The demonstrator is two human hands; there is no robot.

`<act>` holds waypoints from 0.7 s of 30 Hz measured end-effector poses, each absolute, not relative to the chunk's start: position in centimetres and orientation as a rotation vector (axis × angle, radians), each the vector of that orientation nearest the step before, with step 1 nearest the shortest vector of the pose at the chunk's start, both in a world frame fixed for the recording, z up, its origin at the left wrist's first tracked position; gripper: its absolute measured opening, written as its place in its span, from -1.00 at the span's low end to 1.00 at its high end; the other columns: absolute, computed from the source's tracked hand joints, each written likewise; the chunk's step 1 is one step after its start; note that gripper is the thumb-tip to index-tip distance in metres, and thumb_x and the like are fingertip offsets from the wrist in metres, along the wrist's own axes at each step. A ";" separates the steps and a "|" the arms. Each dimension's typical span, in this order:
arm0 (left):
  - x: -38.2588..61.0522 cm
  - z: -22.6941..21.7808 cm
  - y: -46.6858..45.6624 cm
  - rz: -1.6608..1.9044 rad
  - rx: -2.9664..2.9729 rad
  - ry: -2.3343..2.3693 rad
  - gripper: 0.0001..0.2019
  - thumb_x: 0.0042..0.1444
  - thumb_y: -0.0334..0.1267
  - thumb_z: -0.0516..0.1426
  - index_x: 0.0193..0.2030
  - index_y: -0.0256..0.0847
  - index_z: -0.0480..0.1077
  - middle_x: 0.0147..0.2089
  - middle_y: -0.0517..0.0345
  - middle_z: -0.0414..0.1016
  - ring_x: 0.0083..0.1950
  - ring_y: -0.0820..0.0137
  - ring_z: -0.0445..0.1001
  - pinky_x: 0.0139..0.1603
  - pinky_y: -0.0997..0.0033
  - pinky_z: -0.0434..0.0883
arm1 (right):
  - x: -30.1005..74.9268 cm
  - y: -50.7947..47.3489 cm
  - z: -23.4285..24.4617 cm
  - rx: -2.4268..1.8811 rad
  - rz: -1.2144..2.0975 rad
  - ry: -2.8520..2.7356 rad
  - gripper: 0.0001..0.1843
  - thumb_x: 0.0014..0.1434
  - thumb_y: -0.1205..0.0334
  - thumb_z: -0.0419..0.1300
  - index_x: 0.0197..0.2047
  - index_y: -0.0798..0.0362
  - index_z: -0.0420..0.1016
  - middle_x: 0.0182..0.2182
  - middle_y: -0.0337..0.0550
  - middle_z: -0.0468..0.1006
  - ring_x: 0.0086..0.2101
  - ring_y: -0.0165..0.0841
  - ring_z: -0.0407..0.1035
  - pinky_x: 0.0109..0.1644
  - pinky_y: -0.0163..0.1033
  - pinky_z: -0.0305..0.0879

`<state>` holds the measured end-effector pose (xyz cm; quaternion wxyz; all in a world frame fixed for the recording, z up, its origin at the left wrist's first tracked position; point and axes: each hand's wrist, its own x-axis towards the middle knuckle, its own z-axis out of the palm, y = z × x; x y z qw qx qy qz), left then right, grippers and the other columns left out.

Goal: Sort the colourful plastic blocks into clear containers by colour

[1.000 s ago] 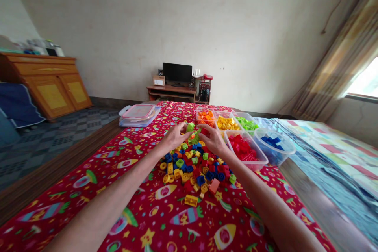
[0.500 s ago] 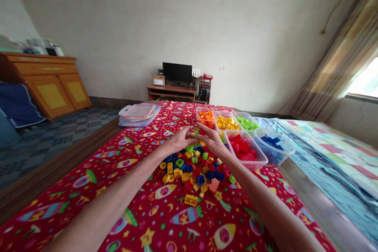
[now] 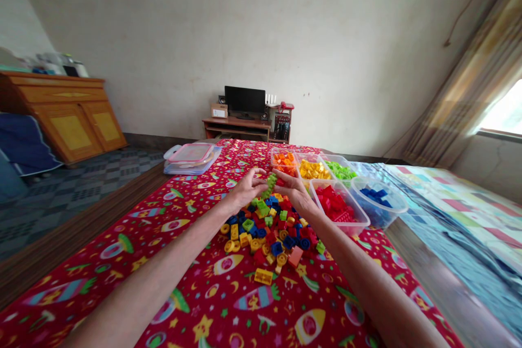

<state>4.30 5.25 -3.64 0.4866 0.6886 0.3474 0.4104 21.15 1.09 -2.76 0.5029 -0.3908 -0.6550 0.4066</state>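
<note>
The green brick stack [image 3: 269,185] stands between the left hand [image 3: 248,189] and right hand [image 3: 294,191], both closed on it; long axis near upright, top tilted away and rightward. Loose bricks [image 3: 269,234] lie below the grip on a red printed cloth [image 3: 191,304]. Clear tubs [image 3: 354,221] sit beyond the right hand; a desk [image 3: 236,122] stands far ahead against the wall.

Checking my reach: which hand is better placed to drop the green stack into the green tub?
Probably the right hand: it sits nearer the green tub; the left hand is across the green stack.
</note>
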 end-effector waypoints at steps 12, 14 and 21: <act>2.7 -2.9 6.1 1.078 1.565 1.001 -0.64 0.07 -0.18 0.18 0.01 -0.16 0.28 -0.20 0.16 0.42 -0.07 0.32 0.45 -0.21 0.40 0.47 | 21.4 0.4 -2.1 -1.271 0.323 -1.940 -0.67 0.16 0.28 0.13 -0.01 0.02 0.54 -0.13 -0.09 0.60 -0.12 -0.26 0.48 -0.01 -0.20 0.34; 2.7 -2.8 6.2 1.129 1.513 1.028 -0.64 0.08 -0.21 0.17 0.02 -0.17 0.28 -0.22 0.18 0.41 -0.08 0.34 0.44 -0.21 0.39 0.48 | 20.7 -0.2 -2.4 -1.291 0.314 -2.114 -0.69 0.20 0.18 0.13 -0.03 0.03 0.54 -0.20 -0.08 0.62 -0.19 -0.27 0.50 -0.10 -0.24 0.36; 2.7 -3.1 6.3 1.101 1.477 1.035 -0.66 0.04 -0.15 0.20 -0.07 -0.21 0.34 -0.25 0.18 0.43 -0.22 0.38 0.46 -0.27 0.41 0.48 | 19.3 -1.4 -3.6 -1.515 0.027 -2.409 -0.69 0.18 0.23 0.10 -0.03 -0.01 0.52 -0.17 0.00 0.60 -0.13 -0.19 0.46 -0.11 -0.22 0.31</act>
